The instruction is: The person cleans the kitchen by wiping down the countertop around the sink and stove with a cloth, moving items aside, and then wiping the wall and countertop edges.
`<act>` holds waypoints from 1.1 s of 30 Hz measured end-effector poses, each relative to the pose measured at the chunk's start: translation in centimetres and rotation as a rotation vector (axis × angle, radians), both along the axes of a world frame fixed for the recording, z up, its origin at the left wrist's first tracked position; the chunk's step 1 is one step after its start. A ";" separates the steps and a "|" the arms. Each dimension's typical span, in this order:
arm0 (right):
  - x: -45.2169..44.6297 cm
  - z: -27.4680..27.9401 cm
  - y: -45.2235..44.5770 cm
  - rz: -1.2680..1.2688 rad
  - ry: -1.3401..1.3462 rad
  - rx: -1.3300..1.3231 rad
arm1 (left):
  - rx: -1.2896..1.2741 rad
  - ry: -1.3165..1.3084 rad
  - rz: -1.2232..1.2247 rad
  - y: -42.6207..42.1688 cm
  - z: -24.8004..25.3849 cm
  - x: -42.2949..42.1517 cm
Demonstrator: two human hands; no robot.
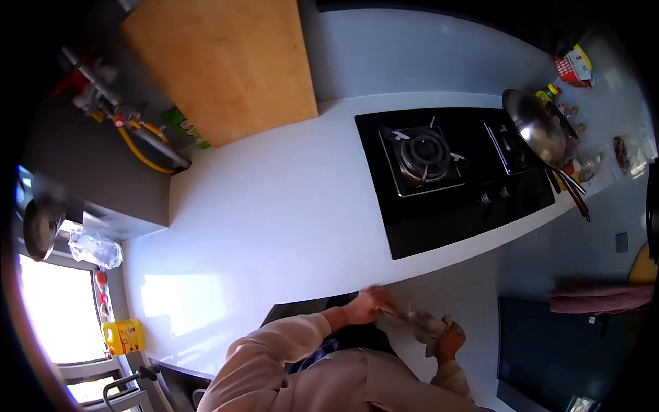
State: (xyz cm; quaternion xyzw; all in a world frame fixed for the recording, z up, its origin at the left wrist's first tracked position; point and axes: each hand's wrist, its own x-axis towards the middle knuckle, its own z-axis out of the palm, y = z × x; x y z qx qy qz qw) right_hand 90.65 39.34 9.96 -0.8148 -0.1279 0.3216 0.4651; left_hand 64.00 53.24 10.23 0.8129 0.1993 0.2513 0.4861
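Observation:
A crumpled greyish-beige cloth (429,331) hangs in front of my body, below the counter's front edge. My right hand (450,340) is closed around its right side. My left hand (372,305) is at the counter edge, just left of the cloth, with its fingers pointing toward it. Motion smears those fingers, so whether they grip the cloth's edge cannot be made out. Beyond both hands lies the white countertop (274,226), with a black gas hob (384,213) set into it.
A wok (535,127) sits on the hob's right burner, its handle jutting over the front edge. A wooden board (226,69) stands at the back left. Bottles and a red basket (573,71) are at the far right. A yellow jug (125,336) stands by the window.

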 end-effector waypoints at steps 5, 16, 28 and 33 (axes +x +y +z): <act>0.1 0.2 1.0 -0.041 0.088 0.032 | -0.461 -0.436 0.357 6.2 2.5 -7.4; -2.2 0.3 4.7 0.332 -0.401 -0.320 | -0.001 0.427 1.787 18.8 -5.7 -45.8; -2.1 -1.0 2.7 -0.033 0.006 0.026 | 0.576 0.451 1.051 29.6 -3.3 -14.6; -0.9 -0.1 0.2 -0.027 0.028 0.102 | 0.369 0.124 0.560 15.4 -2.1 -5.0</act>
